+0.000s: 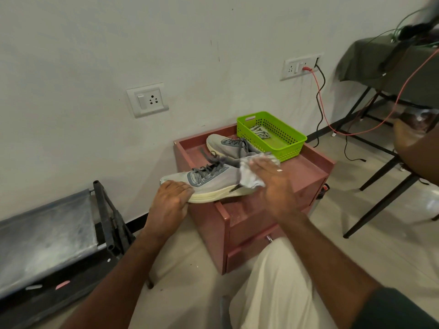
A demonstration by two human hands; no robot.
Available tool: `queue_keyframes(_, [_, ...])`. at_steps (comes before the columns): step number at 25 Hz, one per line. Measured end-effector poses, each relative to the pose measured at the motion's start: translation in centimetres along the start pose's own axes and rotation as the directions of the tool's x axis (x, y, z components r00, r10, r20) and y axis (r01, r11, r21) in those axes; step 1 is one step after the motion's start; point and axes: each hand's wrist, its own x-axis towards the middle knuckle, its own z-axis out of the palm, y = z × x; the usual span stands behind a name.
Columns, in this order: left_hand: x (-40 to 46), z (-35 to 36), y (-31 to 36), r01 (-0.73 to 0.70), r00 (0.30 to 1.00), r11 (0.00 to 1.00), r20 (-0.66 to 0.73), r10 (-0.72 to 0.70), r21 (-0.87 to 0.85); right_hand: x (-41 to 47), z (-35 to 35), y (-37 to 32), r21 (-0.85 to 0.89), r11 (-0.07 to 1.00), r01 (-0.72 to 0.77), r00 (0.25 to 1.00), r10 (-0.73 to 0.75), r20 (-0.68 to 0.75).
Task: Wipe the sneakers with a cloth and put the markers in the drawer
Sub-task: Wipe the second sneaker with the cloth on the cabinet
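A: Sneakers, two, grey, on the red-brown cabinet (318,162) at centre frame. Near sneaker (213,181) lies across the cabinet's front edge, toe toward the left of the frame; far sneaker (228,144) sits behind it, touching the green basket (291,143).

B: Why hang the near one over the edge?

A: My guess: it brings the side panel close for wiping. Left hand (167,203) presses flat on the toe, fingers straight and spread, likely pinning it against the rubbing.

B: Right hand?

A: Right hand (273,184) presses the pale cloth (249,173) onto the heel end, fingers mostly straight over it. Cloth is bunched, draped down the heel.

B: Markers?

A: Cannot tell. Something striped lies in the basket, too small to read. Drawers (247,248) below look closed; one small knob (269,238) shows at lower centre.

B: Stage?

A: Wiping step, I judge; marker step not yet begun.
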Motion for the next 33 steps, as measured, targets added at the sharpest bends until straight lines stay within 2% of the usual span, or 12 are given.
queue_keyframes(2, [0.1, -0.1, -0.7, 0.003, 1.000, 1.000, 0.001, -0.003, -0.002, 0.2, 1.2, -0.3, 0.090, 0.986, 0.138, 0.976, -0.151, 0.160])
queue_keyframes(3, [0.1, 0.0, -1.2, 0.009, 1.000, 1.000, 0.011, -0.009, 0.016, 0.4, 1.7, -0.2, 0.080, 0.988, 0.129, 0.981, -0.139, 0.134])
queue_keyframes(6, [-0.1, 0.8, -2.4, 0.118, 0.991, 0.992, 0.052, -0.120, 0.032, 1.0, 1.4, -0.2, 0.261, 0.930, -0.258, 0.959, 0.279, -0.045])
queue_keyframes(8, [0.1, 1.4, -3.5, 0.194, 0.979, 0.981, 0.062, -0.195, 0.022, 1.2, 0.6, -1.2, 0.585, 0.650, -0.484, 0.828, 0.557, 0.067])
queue_keyframes(10, [0.8, 2.1, -3.8, 0.255, 0.963, 0.962, 0.068, -0.262, 0.093, 1.7, 0.8, -1.9, 0.726, 0.370, -0.580, 0.690, 0.697, 0.196])
queue_keyframes(13, [3.3, 2.7, -1.7, 0.360, 0.921, 0.913, 0.085, -0.380, 0.191, 1.6, 1.7, -0.8, 0.743, 0.187, -0.643, 0.572, 0.762, 0.303])
queue_keyframes(15, [4.8, 3.5, 0.6, 0.369, 0.908, 0.926, 0.183, -0.377, 0.079, 1.3, 2.4, 0.1, 0.739, 0.161, -0.655, 0.556, 0.765, 0.327])
queue_keyframes(17, [5.4, 4.9, 2.5, 0.224, 0.918, 0.974, 0.333, -0.216, 0.014, 1.0, 2.7, 0.5, 0.717, 0.142, -0.683, 0.527, 0.775, 0.349])
queue_keyframes(20, [5.4, 6.3, 4.2, 0.114, 0.847, 0.993, 0.521, -0.105, 0.016, 0.8, 2.8, 0.6, 0.681, 0.118, -0.723, 0.494, 0.778, 0.389])
queue_keyframes(26, [6.9, 6.4, 6.5, 0.129, 0.817, 0.958, 0.520, -0.250, 0.257, 0.4, 2.5, 0.6, 0.622, 0.082, -0.779, 0.450, 0.763, 0.463])
queue_keyframes(29, [7.0, 6.0, 6.3, 0.154, 0.800, 0.967, 0.549, -0.243, 0.203, 0.9, 3.3, 1.4, 0.575, 0.063, -0.816, 0.402, 0.776, 0.486])
queue_keyframes(33, [6.8, 5.5, 5.0, 0.219, 0.799, 0.974, 0.564, -0.208, 0.049, 2.0, 4.0, 1.9, 0.534, 0.143, -0.833, 0.473, 0.685, 0.554])
